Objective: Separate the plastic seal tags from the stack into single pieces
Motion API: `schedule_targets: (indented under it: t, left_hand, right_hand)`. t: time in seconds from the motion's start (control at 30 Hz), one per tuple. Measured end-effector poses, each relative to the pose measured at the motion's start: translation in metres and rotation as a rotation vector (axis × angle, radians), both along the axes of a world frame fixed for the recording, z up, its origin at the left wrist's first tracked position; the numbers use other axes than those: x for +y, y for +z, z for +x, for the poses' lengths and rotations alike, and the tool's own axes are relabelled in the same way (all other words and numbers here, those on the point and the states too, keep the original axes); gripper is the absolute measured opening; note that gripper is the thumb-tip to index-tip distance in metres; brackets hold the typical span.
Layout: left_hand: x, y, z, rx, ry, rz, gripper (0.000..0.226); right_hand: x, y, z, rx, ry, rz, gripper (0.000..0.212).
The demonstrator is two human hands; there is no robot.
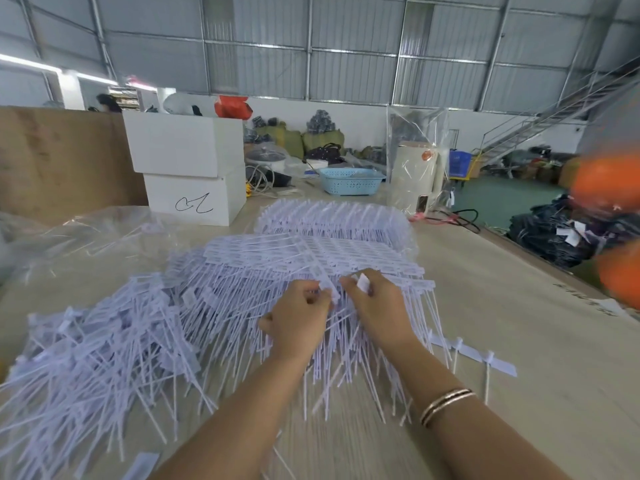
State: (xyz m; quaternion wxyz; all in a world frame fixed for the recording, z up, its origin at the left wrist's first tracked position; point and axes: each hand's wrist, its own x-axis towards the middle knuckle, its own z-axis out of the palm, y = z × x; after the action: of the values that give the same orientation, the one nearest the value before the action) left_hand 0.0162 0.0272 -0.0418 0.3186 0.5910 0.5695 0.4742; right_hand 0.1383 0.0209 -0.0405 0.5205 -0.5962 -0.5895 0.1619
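Both of the person's hands are down on the stack of joined white plastic seal tags (311, 258), which lies in the middle of the pale wooden bench (519, 323) with its thin tails fanned toward the person. The left hand (299, 317) has its fingers curled, pinching the flat head of 1 white tag strip (325, 277) that stands up out of the sheet. The right hand (375, 304) sits just beside it, fingers curled too, pinching a small white tag head (363, 282) between thumb and forefinger. The 2 hands are close, nearly touching at the fingertips. A thin metal bangle (446, 405) circles the right forearm.

To the left, a loose heap of single white tags (97, 341) spreads over the bench, and 3 joined tags (481, 358) lie apart on the right. Behind the stack sits another mound of white tags (336, 220). Further back stand 2 white boxes (187, 168), one atop the other, the lower marked with a black scribble, and a light blue perforated plastic basket (349, 181). Crumpled clear plastic sheeting (86, 233) lies on the bench at far left.
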Motion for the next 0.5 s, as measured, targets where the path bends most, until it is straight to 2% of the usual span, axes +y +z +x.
schedule_targets:
  t: [0.07,0.2,0.27,0.33,0.5]
  left_hand:
    - [-0.002,-0.001,0.001,0.007,-0.019,0.027,0.002]
    - [-0.003,-0.003,0.001,0.02,-0.042,0.056,0.016]
    - [-0.001,-0.004,0.0,0.048,-0.053,0.106,0.023]
    - [0.001,-0.003,-0.002,0.089,-0.061,0.197,0.026]
    - [0.004,0.002,-0.013,0.327,0.023,0.444,0.025]
  right_hand:
    - [0.004,0.0,-0.004,0.051,0.013,-0.03,0.038]
    - [0.006,-0.001,-0.003,0.161,0.054,-0.115,0.046]
    - [0.007,-0.001,-0.002,0.189,0.057,-0.134,0.042]
    - [0.007,0.002,-0.001,0.264,0.048,-0.135,0.028]
    - [0.007,0.006,0.008,0.459,0.006,-0.098,0.022]
